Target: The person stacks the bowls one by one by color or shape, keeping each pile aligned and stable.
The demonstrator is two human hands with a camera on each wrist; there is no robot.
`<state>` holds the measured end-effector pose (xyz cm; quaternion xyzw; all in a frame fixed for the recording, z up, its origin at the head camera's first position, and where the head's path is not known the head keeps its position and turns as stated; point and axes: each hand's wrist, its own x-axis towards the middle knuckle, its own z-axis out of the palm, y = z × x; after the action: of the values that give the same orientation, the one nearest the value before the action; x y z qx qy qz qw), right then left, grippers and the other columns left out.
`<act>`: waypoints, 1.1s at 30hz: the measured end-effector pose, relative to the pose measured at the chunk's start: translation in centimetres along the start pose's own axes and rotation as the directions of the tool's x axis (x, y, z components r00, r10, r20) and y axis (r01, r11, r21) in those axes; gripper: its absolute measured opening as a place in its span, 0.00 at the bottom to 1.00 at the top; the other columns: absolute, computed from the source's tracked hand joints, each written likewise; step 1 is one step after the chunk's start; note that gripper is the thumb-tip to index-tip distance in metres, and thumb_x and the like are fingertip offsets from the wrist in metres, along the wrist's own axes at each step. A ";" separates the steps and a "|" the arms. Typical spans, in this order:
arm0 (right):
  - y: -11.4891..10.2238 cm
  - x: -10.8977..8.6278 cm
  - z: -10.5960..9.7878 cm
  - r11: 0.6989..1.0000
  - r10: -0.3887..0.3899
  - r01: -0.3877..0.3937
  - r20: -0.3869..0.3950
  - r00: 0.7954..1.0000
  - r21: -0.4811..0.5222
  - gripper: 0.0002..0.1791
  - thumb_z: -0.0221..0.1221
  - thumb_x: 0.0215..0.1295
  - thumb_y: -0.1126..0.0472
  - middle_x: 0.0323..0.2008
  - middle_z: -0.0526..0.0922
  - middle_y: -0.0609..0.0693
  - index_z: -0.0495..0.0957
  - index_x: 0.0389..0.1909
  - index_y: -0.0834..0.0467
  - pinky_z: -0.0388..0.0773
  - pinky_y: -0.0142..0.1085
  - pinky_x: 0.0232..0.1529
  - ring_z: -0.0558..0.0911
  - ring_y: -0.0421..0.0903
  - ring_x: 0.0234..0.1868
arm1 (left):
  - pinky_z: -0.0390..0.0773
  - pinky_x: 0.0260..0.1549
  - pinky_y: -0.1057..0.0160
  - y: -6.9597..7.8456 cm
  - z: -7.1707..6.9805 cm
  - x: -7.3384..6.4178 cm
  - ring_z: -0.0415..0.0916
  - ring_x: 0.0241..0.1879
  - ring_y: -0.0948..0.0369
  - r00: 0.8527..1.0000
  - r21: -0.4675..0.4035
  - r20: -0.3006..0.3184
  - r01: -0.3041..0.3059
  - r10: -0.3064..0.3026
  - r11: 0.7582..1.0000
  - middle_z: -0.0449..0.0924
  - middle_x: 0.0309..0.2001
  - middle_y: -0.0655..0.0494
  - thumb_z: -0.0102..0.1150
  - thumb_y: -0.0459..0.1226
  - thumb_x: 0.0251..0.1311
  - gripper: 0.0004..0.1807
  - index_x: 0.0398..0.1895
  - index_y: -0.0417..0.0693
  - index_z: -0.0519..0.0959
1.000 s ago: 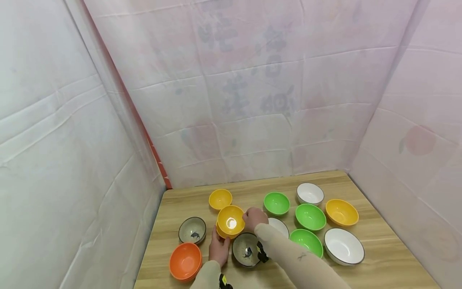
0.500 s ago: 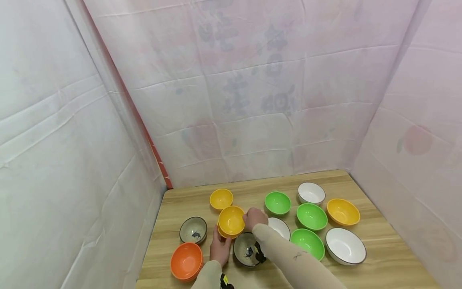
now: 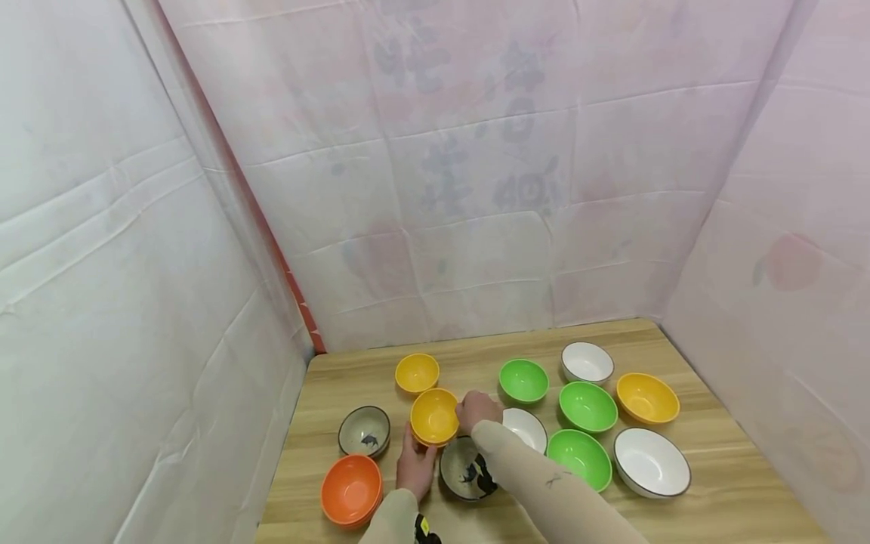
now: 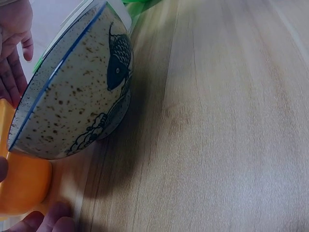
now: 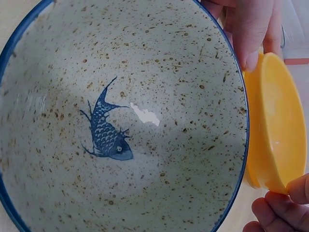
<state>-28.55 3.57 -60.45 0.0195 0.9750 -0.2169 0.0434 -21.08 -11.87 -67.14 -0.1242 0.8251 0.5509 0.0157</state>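
Two nested yellow bowls point(image 3: 435, 417) stand in the middle of the head view, between my hands. My left hand point(image 3: 414, 467) grips their near left side, with its thumb point(image 5: 251, 53) on the outer wall in the right wrist view. At the right side of the stack, my right hand point(image 3: 479, 410) pinches a yellow rim between thumb and curled fingers point(image 5: 275, 212). Directly in front of the stack sits a speckled bowl point(image 3: 457, 483) with a blue rim and a blue fish painted inside. My right wrist covers part of it in the head view.
A single yellow bowl point(image 3: 417, 374) stands behind the stack. Another speckled bowl point(image 3: 356, 432) and stacked orange bowls point(image 3: 350, 491) are on the left. Green bowls point(image 3: 587, 408), white bowls point(image 3: 651, 462) and a wider yellow bowl point(image 3: 647, 398) occupy the right. Cloth walls point(image 3: 476, 227) enclose the table.
My right hand and forearm have shifted slightly left, with the upper yellow bowl. The bright reflection inside that bowl has faded. My left hand keeps its grip, and the other bowls stay in place.
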 end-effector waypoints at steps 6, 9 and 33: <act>0.1 0.3 0.4 0.999 0.023 -0.023 0.001 1.000 -0.025 0.19 0.55 0.64 0.53 0.19 0.76 0.50 0.74 0.14 0.55 0.70 0.51 0.39 0.74 0.50 0.24 | 0.66 0.58 0.40 0.2 -0.1 -0.1 0.67 0.62 0.45 1.000 -0.003 0.019 0.004 -0.004 1.000 0.67 0.65 0.39 0.58 0.42 0.65 0.43 0.76 0.43 0.46; 0.3 0.5 0.8 0.998 0.029 -0.029 -0.002 1.000 -0.060 0.17 0.55 0.64 0.53 0.22 0.78 0.51 0.76 0.18 0.56 0.72 0.52 0.40 0.77 0.51 0.27 | 0.65 0.59 0.40 0.3 0.0 0.0 0.68 0.61 0.46 1.000 0.010 0.019 0.011 -0.011 1.000 0.68 0.64 0.40 0.59 0.42 0.65 0.43 0.76 0.44 0.46; 0.5 1.2 0.8 0.964 -0.124 0.137 0.073 0.990 -0.227 0.14 0.57 0.63 0.52 0.24 0.79 0.50 0.79 0.24 0.56 0.74 0.54 0.47 0.78 0.49 0.30 | 0.75 0.28 0.67 -1.8 0.8 1.6 0.71 0.30 0.64 0.999 0.062 -0.028 -0.023 0.025 0.998 0.70 0.62 0.48 0.67 0.47 0.54 0.49 0.75 0.51 0.50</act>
<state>-29.64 3.70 -61.53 -0.0564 0.9911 -0.1046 0.0594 -22.33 -12.15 -69.34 -0.1215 0.8432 0.5237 0.0010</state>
